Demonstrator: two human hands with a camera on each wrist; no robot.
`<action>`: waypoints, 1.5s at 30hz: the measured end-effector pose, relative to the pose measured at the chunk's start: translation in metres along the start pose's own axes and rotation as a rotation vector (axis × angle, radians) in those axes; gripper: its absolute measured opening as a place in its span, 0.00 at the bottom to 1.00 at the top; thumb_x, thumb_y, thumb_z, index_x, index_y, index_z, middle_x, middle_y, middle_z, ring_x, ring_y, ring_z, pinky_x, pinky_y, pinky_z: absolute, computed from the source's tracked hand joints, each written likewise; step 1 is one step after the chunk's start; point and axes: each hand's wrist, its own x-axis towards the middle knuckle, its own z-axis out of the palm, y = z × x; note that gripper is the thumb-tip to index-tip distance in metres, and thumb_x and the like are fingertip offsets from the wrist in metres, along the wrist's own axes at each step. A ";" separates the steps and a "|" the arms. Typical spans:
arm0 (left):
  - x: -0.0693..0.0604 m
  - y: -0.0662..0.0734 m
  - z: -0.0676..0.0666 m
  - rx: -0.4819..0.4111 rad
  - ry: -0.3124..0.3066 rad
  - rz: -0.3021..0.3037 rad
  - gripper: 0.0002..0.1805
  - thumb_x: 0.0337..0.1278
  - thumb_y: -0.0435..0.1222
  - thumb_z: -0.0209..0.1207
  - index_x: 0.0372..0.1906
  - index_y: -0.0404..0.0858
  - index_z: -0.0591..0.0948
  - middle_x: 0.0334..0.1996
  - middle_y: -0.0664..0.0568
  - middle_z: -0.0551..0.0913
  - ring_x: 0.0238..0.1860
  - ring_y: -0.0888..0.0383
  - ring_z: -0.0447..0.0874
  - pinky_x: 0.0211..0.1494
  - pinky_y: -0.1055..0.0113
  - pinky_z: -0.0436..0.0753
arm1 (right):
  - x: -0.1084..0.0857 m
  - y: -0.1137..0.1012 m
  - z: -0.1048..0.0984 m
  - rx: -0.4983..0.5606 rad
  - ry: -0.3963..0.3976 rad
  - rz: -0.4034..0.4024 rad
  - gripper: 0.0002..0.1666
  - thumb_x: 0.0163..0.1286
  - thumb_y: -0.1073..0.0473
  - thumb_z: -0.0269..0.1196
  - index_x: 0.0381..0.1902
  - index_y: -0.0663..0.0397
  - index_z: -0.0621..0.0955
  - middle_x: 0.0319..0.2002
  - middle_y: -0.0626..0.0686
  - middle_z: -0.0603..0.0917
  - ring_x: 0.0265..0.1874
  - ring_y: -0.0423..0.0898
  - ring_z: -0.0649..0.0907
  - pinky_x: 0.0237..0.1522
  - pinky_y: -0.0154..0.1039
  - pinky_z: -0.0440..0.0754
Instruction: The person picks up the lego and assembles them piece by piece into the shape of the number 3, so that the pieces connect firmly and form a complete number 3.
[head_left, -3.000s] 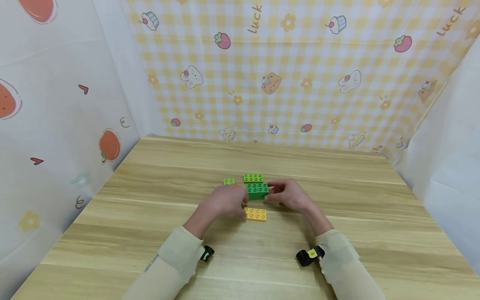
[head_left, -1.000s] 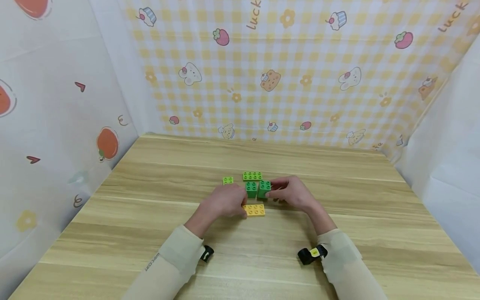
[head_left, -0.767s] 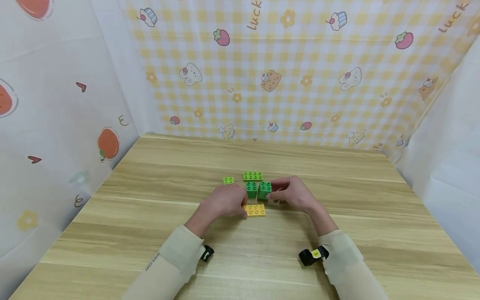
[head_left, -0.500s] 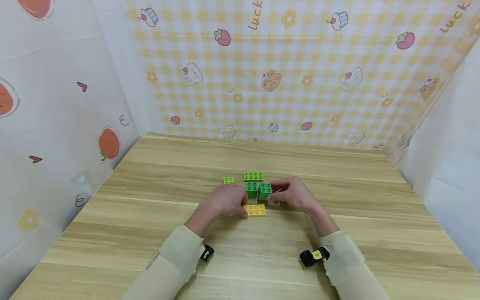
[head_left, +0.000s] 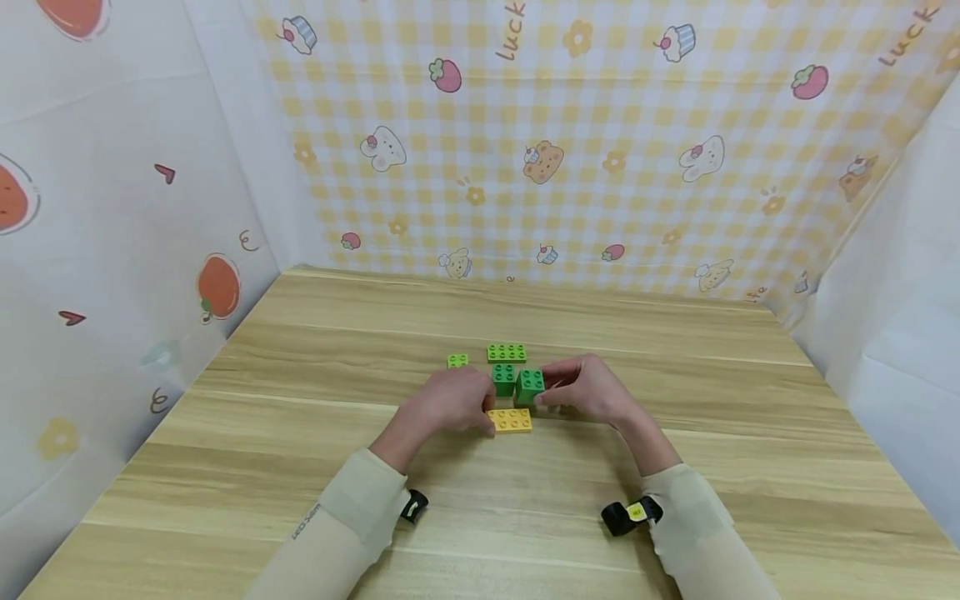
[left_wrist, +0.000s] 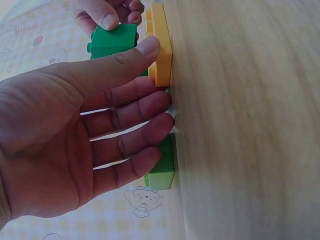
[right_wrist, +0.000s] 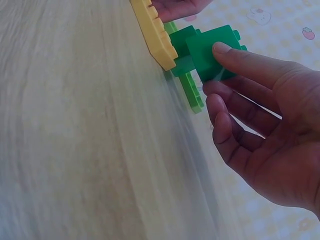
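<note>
Near the middle of the head view, we see the right hand (head_left: 588,390) pinching a dark green block (head_left: 530,386) between thumb and fingers, its studs facing up; whether it clears the bench (head_left: 517,517) we cannot tell. Just to its left stands a second green block (head_left: 504,382), a narrow gap between them. The left hand (head_left: 453,402), left of centre, has its fingers extended and slightly spread, grasping nothing; in the left wrist view we find its thumb overlapping a yellow brick (head_left: 512,420), though contact is unclear. That brick lies flat, below the two green blocks in the head view. Above them lies a long lime brick (head_left: 507,353), and to its left a small lime brick (head_left: 457,361), partly hidden by the left hand. Behind the bench, we see a checked cloth (head_left: 495,167) filling the upper frame.
</note>
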 end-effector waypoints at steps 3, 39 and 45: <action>0.000 -0.001 0.000 0.003 0.002 0.006 0.12 0.53 0.42 0.79 0.27 0.44 0.85 0.26 0.58 0.82 0.30 0.59 0.75 0.35 0.65 0.75 | -0.001 -0.001 -0.001 -0.005 -0.004 0.001 0.26 0.63 0.59 0.78 0.58 0.62 0.87 0.43 0.55 0.92 0.39 0.43 0.86 0.41 0.35 0.84; 0.001 -0.001 0.000 0.002 0.005 0.003 0.13 0.53 0.42 0.79 0.26 0.45 0.85 0.26 0.58 0.82 0.29 0.59 0.75 0.36 0.64 0.75 | -0.009 0.002 0.004 0.049 -0.098 -0.016 0.22 0.63 0.60 0.78 0.54 0.63 0.89 0.42 0.56 0.93 0.36 0.41 0.87 0.38 0.33 0.84; 0.001 -0.001 -0.001 -0.002 0.001 0.002 0.13 0.53 0.42 0.79 0.25 0.45 0.85 0.26 0.57 0.82 0.29 0.59 0.75 0.35 0.64 0.75 | -0.009 0.004 0.007 0.065 -0.105 -0.019 0.23 0.62 0.62 0.78 0.54 0.65 0.88 0.41 0.57 0.93 0.36 0.42 0.87 0.36 0.33 0.84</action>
